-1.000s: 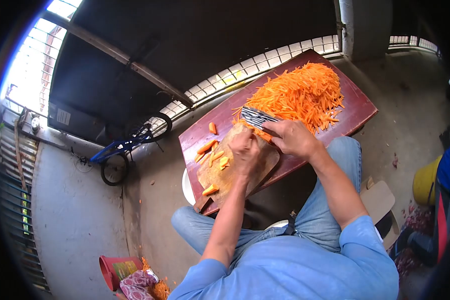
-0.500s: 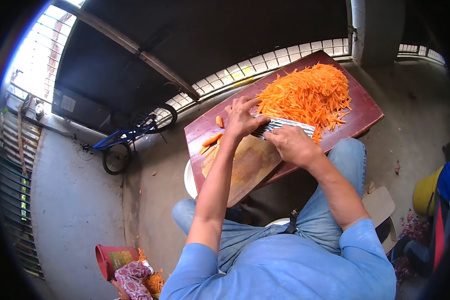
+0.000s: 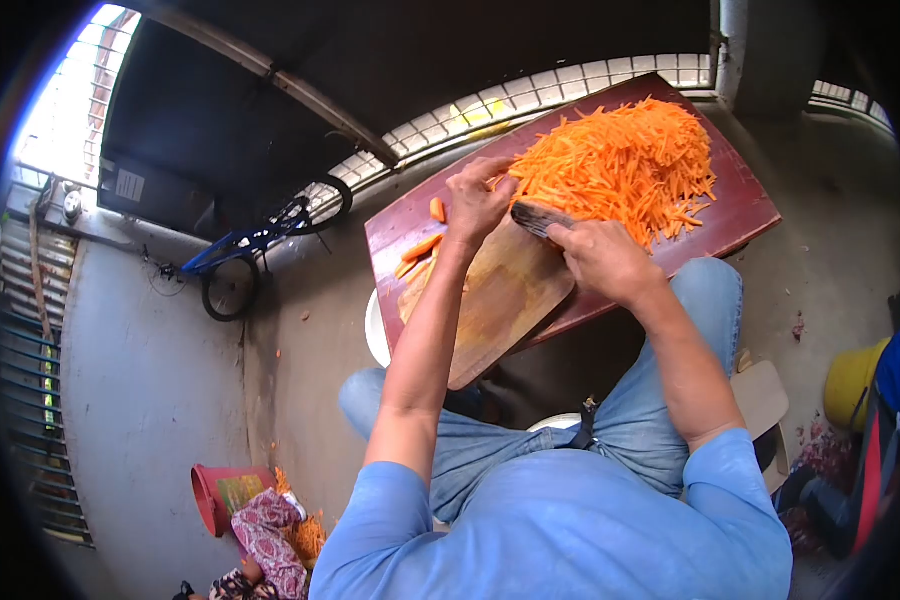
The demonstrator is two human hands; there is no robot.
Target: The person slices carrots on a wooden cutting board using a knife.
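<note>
My right hand (image 3: 602,257) grips a knife (image 3: 540,217) with a dark, patterned blade, held over the upper end of the wooden cutting board (image 3: 500,300). Beside the blade tip, my left hand (image 3: 478,203) is closed, with a bit of orange at its fingertips; what it holds is too small to make out. A large heap of shredded carrot (image 3: 620,165) lies past both hands on the dark red table (image 3: 740,195). Carrot pieces (image 3: 423,247) rest left of my left wrist, partly hidden by the forearm.
A blue bicycle (image 3: 235,250) stands by the wall at the left. At the lower left are a red bucket (image 3: 208,497), more shredded carrot (image 3: 308,538) and part of another person in patterned cloth (image 3: 270,540). A yellow bucket (image 3: 852,385) is at the right.
The knife has gone from lying level between both hands to pointing left in my right hand alone. My left hand has left the blade and its fingers have closed.
</note>
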